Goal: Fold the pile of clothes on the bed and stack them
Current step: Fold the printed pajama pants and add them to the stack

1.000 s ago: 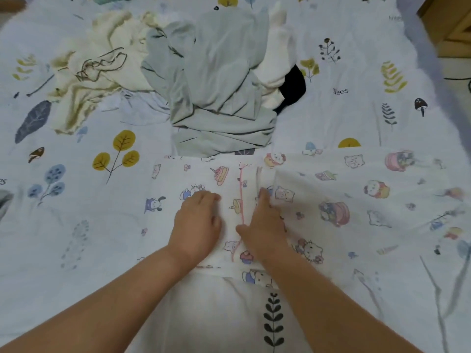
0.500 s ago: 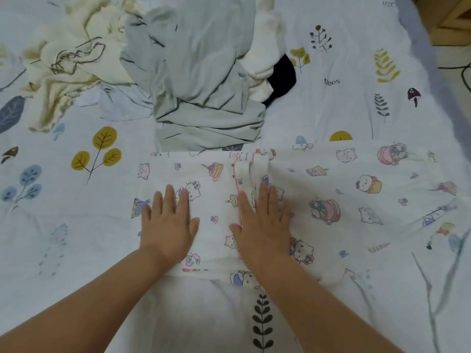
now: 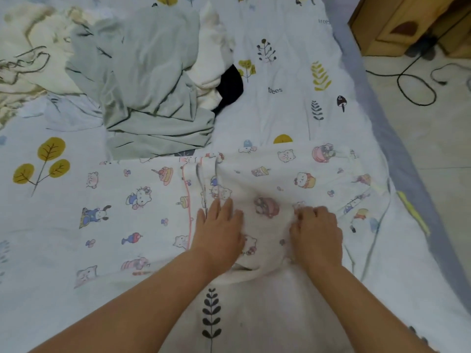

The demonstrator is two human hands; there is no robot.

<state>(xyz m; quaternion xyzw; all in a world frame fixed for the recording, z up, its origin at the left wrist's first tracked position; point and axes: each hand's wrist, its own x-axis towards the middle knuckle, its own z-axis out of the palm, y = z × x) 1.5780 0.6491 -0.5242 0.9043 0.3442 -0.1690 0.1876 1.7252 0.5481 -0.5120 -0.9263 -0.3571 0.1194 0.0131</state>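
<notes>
A thin white cotton garment printed with small cartoon characters (image 3: 142, 200) lies spread flat across the near part of the bed sheet (image 3: 293, 110), a pale fabric patterned with leaves and trees. A pink piped seam runs down the garment just left of its middle. The left hand (image 3: 219, 233) rests palm down on the cloth right beside that seam, fingers straight and close together, gripping nothing. The right hand (image 3: 316, 235) sits further right on the same garment, its fingers curled under and bunching a soft ridge of cloth between the two hands. Beyond the garment, at the far left, the unfolded pile holds a crumpled sage-green jersey piece (image 3: 153, 85), a creamy rumpled fabric (image 3: 30, 52), a white item (image 3: 211, 57) and a black one (image 3: 230, 85). A wooden cabinet (image 3: 397, 24) and black cable (image 3: 413, 85) stand on the floor at far right.
</notes>
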